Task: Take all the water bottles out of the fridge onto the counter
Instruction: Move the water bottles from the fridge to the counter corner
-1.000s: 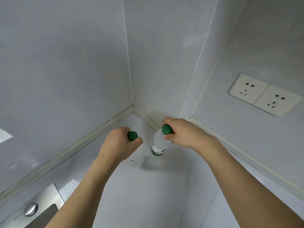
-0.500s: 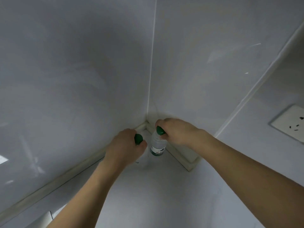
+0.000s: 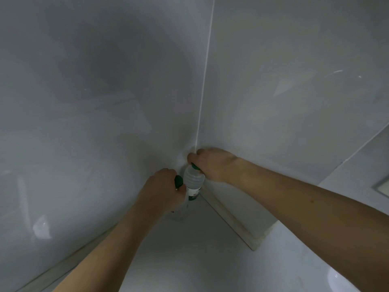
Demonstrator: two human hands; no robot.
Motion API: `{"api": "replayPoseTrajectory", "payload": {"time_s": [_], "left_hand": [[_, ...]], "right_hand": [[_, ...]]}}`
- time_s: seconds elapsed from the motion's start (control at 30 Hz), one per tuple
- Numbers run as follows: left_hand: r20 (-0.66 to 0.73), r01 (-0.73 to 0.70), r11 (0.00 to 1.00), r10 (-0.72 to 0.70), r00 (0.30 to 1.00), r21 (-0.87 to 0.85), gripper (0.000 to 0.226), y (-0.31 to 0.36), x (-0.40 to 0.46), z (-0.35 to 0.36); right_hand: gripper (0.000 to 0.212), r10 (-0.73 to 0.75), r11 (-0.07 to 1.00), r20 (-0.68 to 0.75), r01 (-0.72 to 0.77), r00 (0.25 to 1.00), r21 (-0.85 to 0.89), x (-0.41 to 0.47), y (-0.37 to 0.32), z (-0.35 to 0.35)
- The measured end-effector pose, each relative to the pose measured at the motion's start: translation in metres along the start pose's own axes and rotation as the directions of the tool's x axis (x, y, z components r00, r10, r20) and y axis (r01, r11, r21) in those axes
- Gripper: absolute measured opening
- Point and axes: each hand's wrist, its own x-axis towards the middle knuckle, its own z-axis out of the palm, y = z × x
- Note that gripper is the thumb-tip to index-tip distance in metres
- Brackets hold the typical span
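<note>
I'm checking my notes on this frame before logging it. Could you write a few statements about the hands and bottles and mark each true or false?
1. Each hand grips a bottle by its green cap. True: the left hand and the right hand each hold one.
2. The right-hand bottle lies on its side. False: it is roughly upright.
3. The bottles are in the wall corner over the counter. True.
4. The caps are red. False: green.
5. The left hand is empty. False: it grips the left-hand bottle.
</note>
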Motion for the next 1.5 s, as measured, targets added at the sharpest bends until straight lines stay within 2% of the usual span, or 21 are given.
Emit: {"api": "replayPoseTrajectory", "payload": {"time_s": [0.23,0.43,0.57,0.7,1.0,1.13,1.33,1.5], "left_hand": [[-0.080,-0.031,0.999,0.034,0.996,0.034,0.022,0.000,0.018,-0.002],[0.006,-0.013,0.996,0.012,1.000,0.085,0.024,0.006,0.022,0.001],[0.032,0.008,0.998,-0.010,0.999,0.061,0.023,0.009,0.025,-0.004],[0.039,-0.034,0.990,0.029,0.999,0.139,0.022,0.013,0.031,-0.009],[-0.004,0.026,0.999,-0.026,1.000,0.045,0.025,0.005,0.019,-0.003],[0.009,0.055,0.998,-0.055,0.998,0.010,0.026,0.008,0.021,-0.001],[0.027,0.089,0.996,-0.088,0.996,-0.016,0.028,0.010,0.022,0.000],[0.065,0.108,0.994,-0.108,0.992,0.007,0.033,0.015,0.011,-0.017]], "right_hand": [[0.029,0.054,0.998,0.008,-0.055,0.998,0.041,0.021,0.011,-0.002],[0.020,0.040,0.996,-0.049,-0.036,0.998,0.084,0.030,0.012,0.000],[0.016,0.049,0.992,-0.054,-0.042,0.997,0.122,0.030,0.016,0.001],[0.019,0.063,0.990,-0.011,-0.061,0.998,0.127,0.032,0.015,-0.002],[0.017,0.071,0.986,-0.051,-0.062,0.996,0.158,0.033,0.017,0.003],[0.031,0.099,0.979,-0.033,-0.091,0.995,0.183,0.031,0.016,0.006],[0.073,0.162,0.952,-0.023,-0.150,0.986,0.269,0.006,0.002,0.011],[0.078,0.244,0.908,-0.112,-0.186,0.963,0.376,-0.046,-0.015,0.005]]}}
